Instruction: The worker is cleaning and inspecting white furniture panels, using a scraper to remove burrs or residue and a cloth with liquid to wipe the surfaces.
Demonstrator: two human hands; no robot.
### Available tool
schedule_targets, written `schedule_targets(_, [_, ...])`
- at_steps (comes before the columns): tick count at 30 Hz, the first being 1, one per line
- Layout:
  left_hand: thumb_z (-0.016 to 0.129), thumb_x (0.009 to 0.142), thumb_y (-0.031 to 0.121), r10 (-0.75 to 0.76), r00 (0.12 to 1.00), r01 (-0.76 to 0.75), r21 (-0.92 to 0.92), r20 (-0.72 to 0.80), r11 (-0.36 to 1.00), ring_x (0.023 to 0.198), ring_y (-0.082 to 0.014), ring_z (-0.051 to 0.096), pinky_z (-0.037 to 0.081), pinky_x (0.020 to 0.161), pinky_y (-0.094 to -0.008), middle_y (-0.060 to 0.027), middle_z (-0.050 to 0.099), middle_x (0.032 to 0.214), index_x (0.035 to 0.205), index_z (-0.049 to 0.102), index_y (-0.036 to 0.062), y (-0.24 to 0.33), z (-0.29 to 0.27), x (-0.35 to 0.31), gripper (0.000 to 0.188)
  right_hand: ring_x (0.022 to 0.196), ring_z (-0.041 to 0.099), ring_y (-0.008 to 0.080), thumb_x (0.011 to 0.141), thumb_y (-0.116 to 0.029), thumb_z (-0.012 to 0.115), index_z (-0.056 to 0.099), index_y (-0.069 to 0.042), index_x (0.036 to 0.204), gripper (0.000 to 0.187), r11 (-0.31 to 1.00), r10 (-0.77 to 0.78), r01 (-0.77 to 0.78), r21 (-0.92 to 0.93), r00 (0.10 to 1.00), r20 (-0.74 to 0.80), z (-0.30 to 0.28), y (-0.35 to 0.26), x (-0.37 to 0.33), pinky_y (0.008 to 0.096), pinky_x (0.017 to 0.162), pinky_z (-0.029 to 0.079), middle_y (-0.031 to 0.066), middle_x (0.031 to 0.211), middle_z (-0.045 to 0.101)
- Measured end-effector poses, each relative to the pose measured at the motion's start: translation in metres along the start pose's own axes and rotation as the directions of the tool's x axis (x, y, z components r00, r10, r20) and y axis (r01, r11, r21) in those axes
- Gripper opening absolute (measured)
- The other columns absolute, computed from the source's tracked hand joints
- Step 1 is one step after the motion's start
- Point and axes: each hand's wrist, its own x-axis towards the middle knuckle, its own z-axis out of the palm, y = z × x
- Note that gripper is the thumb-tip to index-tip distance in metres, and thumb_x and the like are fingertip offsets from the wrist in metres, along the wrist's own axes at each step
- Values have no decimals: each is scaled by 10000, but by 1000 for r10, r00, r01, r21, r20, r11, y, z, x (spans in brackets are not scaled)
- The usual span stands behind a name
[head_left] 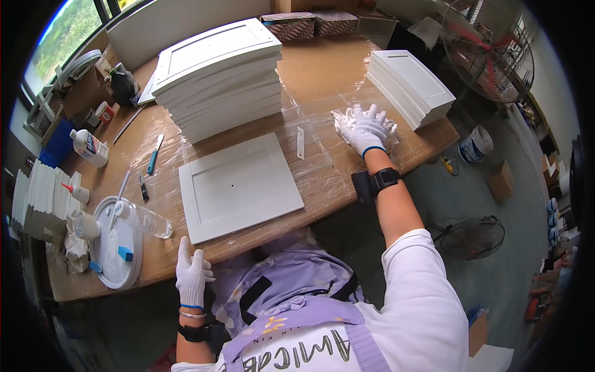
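My right hand (365, 130), in a white knit glove, lies on a crumpled white cloth (389, 129) at the right side of the table. Its fingers are spread over the cloth. My left hand (192, 273), also gloved, is at the table's front edge with its fingers apart and nothing in them. Just beyond it lies a flat white cabinet door panel (242, 186) with a recessed middle and a small dark hole. A small white strip with holes (300, 143) rests between the panel and the cloth.
Behind the panel rises a tall stack of white panels (217, 80); narrower ones (409, 87) are stacked at right. On the left are a teal-handled scraper (155, 155), a cutter knife (144, 187), a clear bottle (152, 222), a round white lid (114, 273) and a white bottle (90, 147). Fans (489, 49) stand at right.
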Motion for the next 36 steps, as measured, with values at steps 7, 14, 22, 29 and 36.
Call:
schedule_targets(7, [483,988,170,201,966,-174,-169,161,970,744,-115,595,540,705,-269,-68,599,895,1360,418,-21,22,16,-10,423,1019,587,345,794,-161,693,647,-106,1088,303,747,-154,226,626,974,-168,-2,-55,-4,414,886,489,173,1058,608])
schedule_targets(14, [442,1014,336,430,881,-312,-441,198,842,1005,-240,595,465,964,-405,-148,586,1112,1311,468,-25,55,50,13,468,1158,516,320,809,-372,668,559,-136,1254,515,536,-792,802,262,586,-173,-36,-178,-80,413,919,453,173,1252,522])
schedule_targets(22, [270,1051,367,506,724,-341,-395,468,853,1304,-248,413,289,1130,-378,-157,418,1419,1463,251,-24,106,129,18,568,744,640,359,954,-329,505,656,-74,907,300,249,-478,176,952,878,-38,-72,-139,-127,434,626,503,140,792,643])
schedule_targets(29, [501,905,585,454,455,-23,-500,766,866,1438,-318,174,102,1194,-441,-94,236,1556,1516,215,130,127,122,-7,813,510,587,291,904,-172,496,671,-130,908,179,662,-415,607,440,786,-459,-14,-153,-99,426,404,431,116,625,583])
schedule_targets(36, [421,1014,292,438,752,-156,-512,493,845,1249,-267,509,376,1070,-389,-147,527,1349,1422,374,22,49,-3,58,491,813,650,326,960,-337,464,624,-53,878,336,466,-185,299,832,953,-239,-21,-171,-80,441,717,497,184,786,645])
